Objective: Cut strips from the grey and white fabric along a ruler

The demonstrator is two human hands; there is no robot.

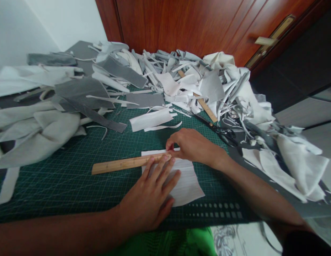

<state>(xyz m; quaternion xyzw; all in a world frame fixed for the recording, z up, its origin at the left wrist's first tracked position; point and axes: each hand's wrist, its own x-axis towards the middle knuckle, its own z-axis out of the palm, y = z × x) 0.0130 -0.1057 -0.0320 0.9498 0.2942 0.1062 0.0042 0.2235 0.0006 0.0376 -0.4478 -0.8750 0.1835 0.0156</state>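
Note:
A wooden ruler (122,164) lies across the upper part of a white piece of material (187,181), perhaps fabric or leather, and sticks out past its left edge. My left hand (150,193) rests on both with fingers spread, its fingertips along the ruler's lower edge. At the ruler's right end, near the top edge of the white piece, my right hand (190,145) is closed in a pinch. What sits between its thumb and finger is hidden. Both lie on a green cutting mat (74,192) with a printed grid.
A cut white strip (150,119) lies beyond my hands. Scissors (225,135) and a second wooden ruler (206,108) are partly buried among heaped white and grey scraps (213,87). Bunched pale cloth (45,131) covers the left side. A wooden door (181,25) stands behind.

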